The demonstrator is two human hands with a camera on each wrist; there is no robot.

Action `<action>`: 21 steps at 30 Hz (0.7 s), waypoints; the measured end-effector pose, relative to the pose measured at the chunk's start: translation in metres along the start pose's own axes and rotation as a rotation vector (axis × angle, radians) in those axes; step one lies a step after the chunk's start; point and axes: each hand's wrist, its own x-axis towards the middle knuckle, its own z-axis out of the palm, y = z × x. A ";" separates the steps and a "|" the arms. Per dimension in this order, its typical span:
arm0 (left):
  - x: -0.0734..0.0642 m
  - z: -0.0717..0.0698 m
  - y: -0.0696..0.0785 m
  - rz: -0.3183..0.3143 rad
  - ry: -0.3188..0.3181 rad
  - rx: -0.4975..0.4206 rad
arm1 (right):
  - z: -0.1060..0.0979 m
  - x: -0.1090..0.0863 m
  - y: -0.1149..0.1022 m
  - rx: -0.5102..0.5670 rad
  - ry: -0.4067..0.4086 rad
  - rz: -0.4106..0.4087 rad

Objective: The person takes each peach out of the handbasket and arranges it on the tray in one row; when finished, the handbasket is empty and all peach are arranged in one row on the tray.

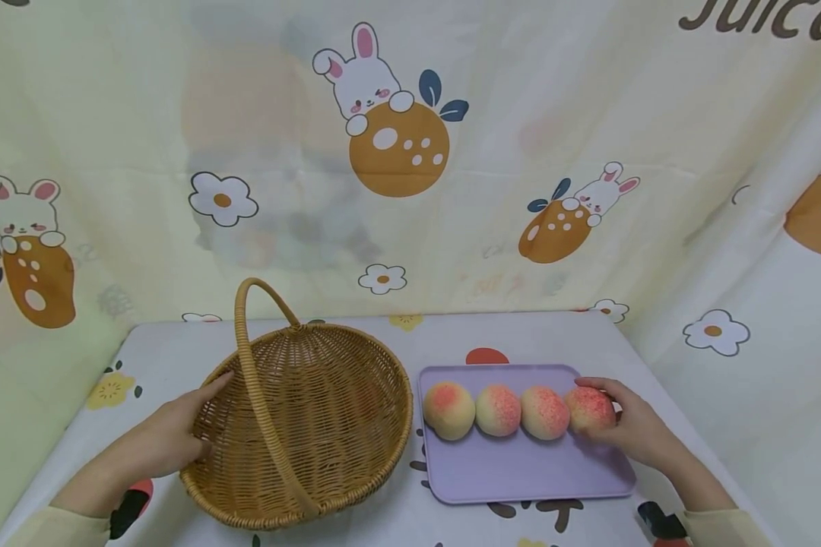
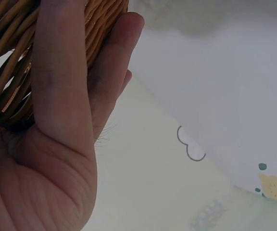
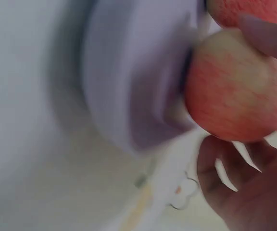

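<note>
A tan wicker basket (image 1: 301, 425) with an arched handle stands on the left, tilted so that its opening faces me. My left hand (image 1: 171, 429) holds its left side, and in the left wrist view the fingers (image 2: 61, 72) lie along the woven wall. On the right, several peaches stand in a row on a lilac tray (image 1: 520, 475). My right hand (image 1: 636, 425) grips the rightmost peach (image 1: 591, 409), thumb on one side and fingers on the other. Close beside it is another peach (image 1: 545, 412). Two more peaches, a middle one (image 1: 498, 410) and a yellower one (image 1: 449, 411), continue leftward.
A white printed cloth (image 1: 356, 524) covers the table. Behind it hangs a pale curtain (image 1: 486, 251) with rabbit and fruit prints, which also runs along both sides. The basket's right rim comes close to the tray's left edge.
</note>
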 end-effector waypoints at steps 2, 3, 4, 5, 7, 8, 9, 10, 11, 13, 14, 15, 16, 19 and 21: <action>0.000 0.000 0.000 0.002 0.001 0.008 | -0.004 0.000 -0.004 -0.066 -0.048 0.032; 0.000 -0.001 -0.001 0.004 0.001 0.011 | -0.007 -0.001 -0.007 -0.087 -0.081 0.046; 0.001 -0.001 -0.001 0.005 0.003 0.013 | -0.009 -0.001 -0.009 -0.099 -0.116 0.050; 0.001 -0.001 -0.001 0.008 0.004 0.016 | -0.012 -0.002 -0.012 -0.106 -0.146 0.051; 0.001 -0.001 -0.002 0.014 0.006 0.020 | -0.016 -0.003 -0.016 -0.106 -0.180 0.046; 0.001 -0.001 -0.002 0.015 0.006 0.019 | -0.018 -0.003 -0.017 -0.099 -0.186 0.039; 0.000 -0.001 -0.002 0.017 0.006 0.017 | -0.019 -0.002 -0.017 -0.101 -0.185 0.027; 0.000 -0.001 -0.002 0.016 0.007 0.016 | -0.020 -0.002 -0.018 -0.111 -0.182 0.015; 0.000 -0.001 -0.002 0.017 0.006 0.015 | -0.020 0.000 -0.018 -0.125 -0.174 0.006; -0.001 -0.001 -0.002 0.020 0.005 0.013 | -0.021 0.003 -0.017 -0.142 -0.166 -0.004; -0.001 -0.002 -0.002 0.017 0.005 0.010 | -0.021 0.005 -0.018 -0.147 -0.165 -0.008; -0.001 -0.002 -0.002 0.014 0.005 0.008 | -0.021 0.007 -0.018 -0.151 -0.166 -0.009; -0.002 -0.002 -0.002 0.009 0.005 0.007 | -0.022 0.009 -0.019 -0.153 -0.169 -0.007; -0.002 -0.004 -0.003 0.011 0.003 0.010 | -0.021 0.013 -0.021 -0.163 -0.171 0.008; -0.002 -0.004 -0.003 0.007 0.002 0.009 | -0.020 0.013 -0.022 -0.177 -0.171 0.021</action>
